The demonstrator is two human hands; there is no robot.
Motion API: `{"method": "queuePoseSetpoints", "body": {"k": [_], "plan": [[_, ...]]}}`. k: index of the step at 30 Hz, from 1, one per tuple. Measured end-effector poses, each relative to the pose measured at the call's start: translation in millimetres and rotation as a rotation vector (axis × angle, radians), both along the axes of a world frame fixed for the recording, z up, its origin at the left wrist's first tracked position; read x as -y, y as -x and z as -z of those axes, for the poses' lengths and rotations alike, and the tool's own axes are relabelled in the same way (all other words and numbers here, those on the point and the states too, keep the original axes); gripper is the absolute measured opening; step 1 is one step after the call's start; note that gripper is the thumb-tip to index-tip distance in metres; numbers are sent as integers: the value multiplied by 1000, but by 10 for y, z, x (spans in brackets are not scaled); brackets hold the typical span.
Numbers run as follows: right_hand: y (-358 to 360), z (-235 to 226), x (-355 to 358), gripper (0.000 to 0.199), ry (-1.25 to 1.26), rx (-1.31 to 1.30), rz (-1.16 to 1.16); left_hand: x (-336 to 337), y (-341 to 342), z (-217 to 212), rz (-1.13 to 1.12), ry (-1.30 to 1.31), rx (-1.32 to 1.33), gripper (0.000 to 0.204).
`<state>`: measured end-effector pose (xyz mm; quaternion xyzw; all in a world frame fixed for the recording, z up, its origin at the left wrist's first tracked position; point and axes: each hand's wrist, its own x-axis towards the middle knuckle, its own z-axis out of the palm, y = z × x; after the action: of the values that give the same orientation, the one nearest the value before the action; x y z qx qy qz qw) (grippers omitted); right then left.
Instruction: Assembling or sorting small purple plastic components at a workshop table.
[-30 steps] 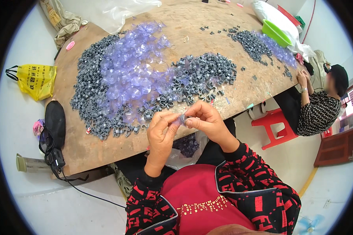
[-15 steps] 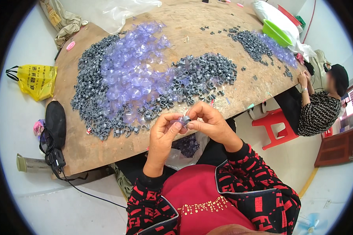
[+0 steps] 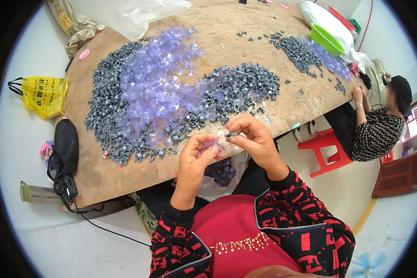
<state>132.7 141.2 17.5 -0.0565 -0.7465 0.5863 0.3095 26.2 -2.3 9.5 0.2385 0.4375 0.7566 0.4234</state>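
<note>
Over the front edge of the table, my left hand (image 3: pixel 192 160) is closed in a pinch on a clear purplish suction cup (image 3: pixel 215 147). A small grey plastic clip (image 3: pixel 232 134) sits between the thumb and forefinger of my right hand (image 3: pixel 255 142), slightly higher and a short gap away from the cup. Beyond my hands lies a heap of clear suction cups (image 3: pixel 153 88). Grey clips (image 3: pixel 104 97) are heaped along its left side, and another heap of grey clips (image 3: pixel 245 83) spreads to its right. Loose clips lie along the near border.
The wooden table (image 3: pixel 245 51) carries more grey clips (image 3: pixel 299 53), a green basin (image 3: pixel 326 39) and a white sack (image 3: pixel 317 16) at far right. Another person (image 3: pixel 380 120) sits there beside a red stool (image 3: pixel 324 150). A yellow bag (image 3: pixel 44 97) hangs left. An open plastic bag (image 3: pixel 208 190) lies below my hands.
My hands have drawn apart: the clip, earlier against the suction cup, is now separate in my right hand. That hand has moved slightly up and right; my left has barely shifted.
</note>
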Motion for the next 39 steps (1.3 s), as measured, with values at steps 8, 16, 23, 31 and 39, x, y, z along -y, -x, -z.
{"method": "queuePoseSetpoints", "body": {"k": [8, 16, 23, 31, 39], "plan": [[81, -13, 43, 24, 575, -63, -95, -94, 138, 179, 130, -182, 481, 23], [197, -136, 49, 20, 424, -10, -75, -177, 215, 172, 223, -381, 775, 23], [296, -75, 76, 21, -64, -14, 31, -176, 204, 196, 186, -339, 794, 19], [266, -141, 45, 20, -507, 84, 130, -107, 239, 20, 12, -77, 142, 13], [213, -266, -28, 19, -773, 110, -24, -19, 271, -73, -153, 145, -939, 8]]}}
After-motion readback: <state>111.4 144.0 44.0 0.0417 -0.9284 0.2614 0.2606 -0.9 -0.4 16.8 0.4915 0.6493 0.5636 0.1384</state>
